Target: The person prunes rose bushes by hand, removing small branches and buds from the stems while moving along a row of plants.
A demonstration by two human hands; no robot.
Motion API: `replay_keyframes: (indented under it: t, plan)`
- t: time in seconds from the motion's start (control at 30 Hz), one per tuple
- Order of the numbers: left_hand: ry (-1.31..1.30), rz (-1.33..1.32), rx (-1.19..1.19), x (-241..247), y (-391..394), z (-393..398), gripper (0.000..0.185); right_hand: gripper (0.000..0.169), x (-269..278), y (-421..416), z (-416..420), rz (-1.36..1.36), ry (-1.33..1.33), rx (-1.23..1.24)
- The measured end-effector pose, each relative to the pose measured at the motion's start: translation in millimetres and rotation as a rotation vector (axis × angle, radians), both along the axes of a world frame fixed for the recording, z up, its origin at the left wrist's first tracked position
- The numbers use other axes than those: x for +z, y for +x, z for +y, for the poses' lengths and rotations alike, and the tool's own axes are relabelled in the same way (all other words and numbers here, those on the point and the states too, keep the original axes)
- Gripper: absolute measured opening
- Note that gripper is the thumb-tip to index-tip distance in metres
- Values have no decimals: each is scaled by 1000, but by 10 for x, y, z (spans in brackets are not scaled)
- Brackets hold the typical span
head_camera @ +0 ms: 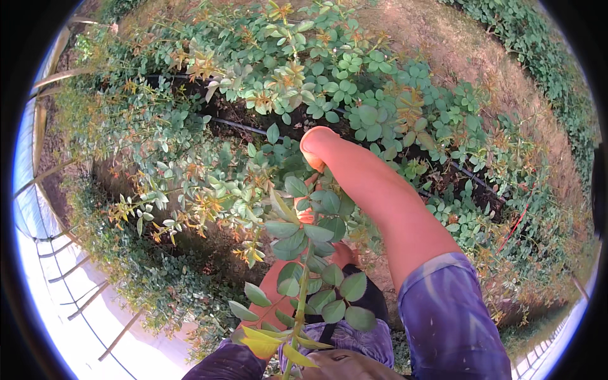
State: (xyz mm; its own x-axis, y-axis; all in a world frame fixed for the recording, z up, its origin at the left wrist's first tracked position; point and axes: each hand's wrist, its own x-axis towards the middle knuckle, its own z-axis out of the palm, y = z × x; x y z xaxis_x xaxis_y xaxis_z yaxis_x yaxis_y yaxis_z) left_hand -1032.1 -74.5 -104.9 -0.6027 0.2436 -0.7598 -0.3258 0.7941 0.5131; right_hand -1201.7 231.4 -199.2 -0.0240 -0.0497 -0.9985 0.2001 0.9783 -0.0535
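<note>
A leafy rose stem rises close to the camera from the middle of the view to its bottom edge, with green leaves and yellowish young ones. My right hand is at the far end of my outstretched arm, bent down into the rose bushes near the stem; its fingers are mostly hidden. Behind the leaves of the stem, my left hand shows only in part, close to the stem's lower part. Whether either hand grips the stem cannot be told.
Dark irrigation tubes run through the bed. A red string crosses the bushes at right. Bare soil paths and another row of bushes lie beyond. A greenhouse frame with pale sheeting stands at left.
</note>
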Motion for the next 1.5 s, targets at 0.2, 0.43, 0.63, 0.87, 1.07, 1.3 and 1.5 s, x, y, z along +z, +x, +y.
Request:
replay_keyframes:
  t: [0.2,0.43,0.63,0.87,1.07,1.3,1.5]
  plan:
    - [66,13,166,30,-26,161,25,20,494,147,131,383,-143,257]
    - [261,-26,237,108,-353,960,26,23,1286,124,468,504,68,37]
    - [1188,-409,799,-986,-455,1072,32,22,2459,768,432,1178,-224,-457]
    - [310,-107,422,-424,-77,1090,35,31,2758,2861,745,1240,-354,-1451]
    - [85,399,366,156,433,391,28,21,2933,3695,-768,1325,21,-943]
    - [-68,150,41,99,1092,-1133,40,40,2704,3445,-2199,1161,-241,-298]
    - [66,178,344,225,932,-1473,46,46,2009,2711,-2123,1167,-209,-856]
